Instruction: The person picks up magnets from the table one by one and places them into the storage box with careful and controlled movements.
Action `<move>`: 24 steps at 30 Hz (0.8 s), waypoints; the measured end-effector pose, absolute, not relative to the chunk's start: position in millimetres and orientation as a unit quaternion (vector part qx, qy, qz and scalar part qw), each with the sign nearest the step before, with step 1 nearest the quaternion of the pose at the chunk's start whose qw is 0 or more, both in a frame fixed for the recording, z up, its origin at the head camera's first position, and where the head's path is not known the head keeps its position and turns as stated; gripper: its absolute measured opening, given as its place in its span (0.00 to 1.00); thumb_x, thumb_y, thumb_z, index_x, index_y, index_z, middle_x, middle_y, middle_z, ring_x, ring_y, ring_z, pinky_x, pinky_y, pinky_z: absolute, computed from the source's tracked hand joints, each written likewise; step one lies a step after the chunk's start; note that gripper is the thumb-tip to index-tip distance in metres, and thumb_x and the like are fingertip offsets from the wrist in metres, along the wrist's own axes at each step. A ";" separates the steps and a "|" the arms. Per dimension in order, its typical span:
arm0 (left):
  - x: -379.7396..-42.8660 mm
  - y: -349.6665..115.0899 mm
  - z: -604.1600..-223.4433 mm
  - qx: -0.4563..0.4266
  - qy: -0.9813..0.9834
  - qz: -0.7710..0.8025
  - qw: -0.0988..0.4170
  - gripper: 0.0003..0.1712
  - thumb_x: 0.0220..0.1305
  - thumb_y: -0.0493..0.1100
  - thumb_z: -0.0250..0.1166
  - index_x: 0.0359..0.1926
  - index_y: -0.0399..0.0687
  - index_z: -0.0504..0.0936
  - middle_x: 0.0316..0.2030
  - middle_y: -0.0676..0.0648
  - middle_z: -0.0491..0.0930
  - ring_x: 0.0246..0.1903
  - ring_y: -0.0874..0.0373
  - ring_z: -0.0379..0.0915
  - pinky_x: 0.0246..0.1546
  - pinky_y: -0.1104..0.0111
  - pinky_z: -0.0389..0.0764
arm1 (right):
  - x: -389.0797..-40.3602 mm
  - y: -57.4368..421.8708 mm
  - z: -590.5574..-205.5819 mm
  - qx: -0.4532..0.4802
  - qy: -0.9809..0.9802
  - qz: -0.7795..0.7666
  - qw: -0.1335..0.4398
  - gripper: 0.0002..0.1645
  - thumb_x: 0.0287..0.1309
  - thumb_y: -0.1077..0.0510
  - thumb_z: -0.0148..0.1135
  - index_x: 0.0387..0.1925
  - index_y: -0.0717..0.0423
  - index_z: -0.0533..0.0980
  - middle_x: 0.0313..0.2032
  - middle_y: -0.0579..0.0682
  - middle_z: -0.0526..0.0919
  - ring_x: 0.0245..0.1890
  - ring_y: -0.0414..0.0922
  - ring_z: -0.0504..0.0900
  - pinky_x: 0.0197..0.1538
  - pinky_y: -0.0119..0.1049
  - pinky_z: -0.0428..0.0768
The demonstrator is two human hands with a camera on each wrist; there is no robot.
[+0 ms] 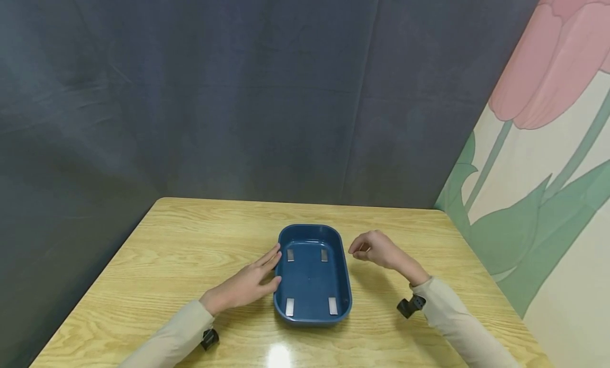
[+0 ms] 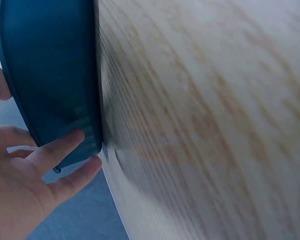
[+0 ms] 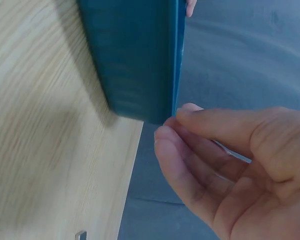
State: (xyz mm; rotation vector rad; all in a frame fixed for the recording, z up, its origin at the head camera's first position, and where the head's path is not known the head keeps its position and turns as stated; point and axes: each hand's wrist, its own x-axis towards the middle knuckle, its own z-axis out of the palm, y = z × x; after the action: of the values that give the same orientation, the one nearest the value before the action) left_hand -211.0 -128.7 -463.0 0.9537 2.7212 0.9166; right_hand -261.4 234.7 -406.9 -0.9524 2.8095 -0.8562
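Observation:
A deep blue rectangular tray (image 1: 311, 280) with rounded corners stands on the table. Several small, flat silver pieces lie on its floor, among them one at the near left (image 1: 290, 306) and one at the far right (image 1: 324, 255). My left hand (image 1: 243, 286) touches the tray's left side with spread, fairly straight fingers; in the left wrist view its fingertips (image 2: 77, 135) lie against the outer wall. Just off the tray's right side, my right hand (image 1: 378, 249) hovers with loosely bent fingers, thumb near the fingertips. Nothing shows between them in the right wrist view.
The wood-grain table (image 1: 200, 241) ends at a dark blue curtain (image 1: 267, 92) at the back. A wall painted with tulips (image 1: 538, 161) rises on the right. A small metallic object (image 3: 80, 235) shows at the bottom of the right wrist view.

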 end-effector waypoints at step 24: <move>-210.0 -128.1 -461.4 0.316 0.896 0.306 0.062 0.38 0.76 0.54 0.51 0.77 0.39 0.51 0.78 0.48 0.38 0.73 0.48 0.46 0.67 0.53 0.61 | -282.2 260.5 -421.0 -0.252 0.931 -0.260 -0.055 0.05 0.57 0.65 0.70 0.27 0.55 0.84 0.26 0.44 0.83 0.25 0.41 0.77 0.29 0.35 0.77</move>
State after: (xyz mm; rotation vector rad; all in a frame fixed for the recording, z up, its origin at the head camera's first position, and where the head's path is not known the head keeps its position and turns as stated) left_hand -210.0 -128.1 -461.4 0.9567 2.7076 0.9262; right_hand -282.2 260.5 -421.0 -0.8217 3.0299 -0.8453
